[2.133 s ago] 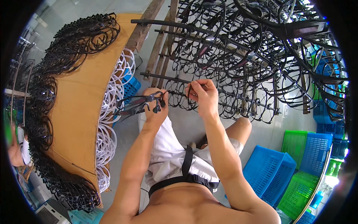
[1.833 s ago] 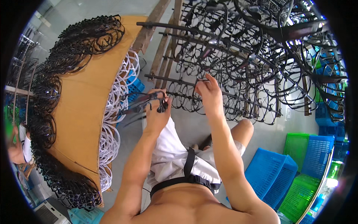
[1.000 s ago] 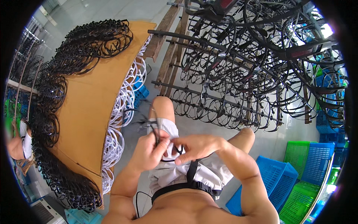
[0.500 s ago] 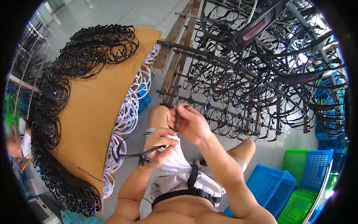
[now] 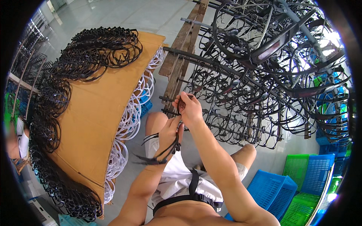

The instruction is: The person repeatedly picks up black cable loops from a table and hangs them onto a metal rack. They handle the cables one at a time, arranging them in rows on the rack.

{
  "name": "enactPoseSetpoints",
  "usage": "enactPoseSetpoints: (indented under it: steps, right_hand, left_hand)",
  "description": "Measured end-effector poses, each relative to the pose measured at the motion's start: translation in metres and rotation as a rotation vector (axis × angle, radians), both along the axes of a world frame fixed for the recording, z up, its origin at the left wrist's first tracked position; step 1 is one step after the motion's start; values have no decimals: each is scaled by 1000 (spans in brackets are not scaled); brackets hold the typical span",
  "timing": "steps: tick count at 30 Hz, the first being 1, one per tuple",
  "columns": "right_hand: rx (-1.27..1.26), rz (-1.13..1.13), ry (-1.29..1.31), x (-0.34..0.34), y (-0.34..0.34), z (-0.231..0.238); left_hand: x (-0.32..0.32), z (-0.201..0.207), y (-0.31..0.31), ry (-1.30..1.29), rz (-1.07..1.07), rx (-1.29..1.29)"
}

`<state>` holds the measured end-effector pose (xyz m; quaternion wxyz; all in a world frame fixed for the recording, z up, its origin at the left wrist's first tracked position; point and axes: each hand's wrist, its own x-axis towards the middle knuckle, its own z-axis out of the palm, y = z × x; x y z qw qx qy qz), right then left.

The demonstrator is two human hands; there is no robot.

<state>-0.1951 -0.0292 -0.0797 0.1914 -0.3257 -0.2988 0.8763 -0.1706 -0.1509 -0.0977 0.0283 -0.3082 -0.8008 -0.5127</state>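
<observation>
My left hand (image 5: 169, 132) is closed around several thin black straps (image 5: 166, 153), whose loose ends hang past the wrist to the left. Small dark end pieces show beside its fingers. Just above and touching or nearly touching it, my right hand (image 5: 191, 110) is bent in a pinch on a dark band, partly hidden by the fingers. Both hands are held over my left knee, close to the end of a rack (image 5: 211, 58) hung with many curved black bands. To the left, a brown cardboard sheet (image 5: 90, 113) carries piles of black straps (image 5: 98, 49) along its edges.
White looped tubing (image 5: 130, 126) bulges out beneath the cardboard's right edge. Wooden beams (image 5: 181, 56) support the rack's bars ahead. Blue crates (image 5: 269, 188) and green crates (image 5: 298, 165) stand at the lower right. Another person's white sleeve (image 5: 23, 143) appears at the far left.
My left hand has moved up and right toward the right hand, turning so the straps hang lower. The right hand has shifted slightly up, and the hands are now together.
</observation>
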Motion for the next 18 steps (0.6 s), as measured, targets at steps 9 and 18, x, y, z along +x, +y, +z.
enactPoseSetpoints:
  steps: [9,18]
  right_hand:
    - [78,-22,-11,11,0,-4]
    - [164,-35,-17,12,-4,-5]
  left_hand:
    - [-11,-20,-4,-107,-82,142]
    - [-21,-32,-11,-83,-157,170]
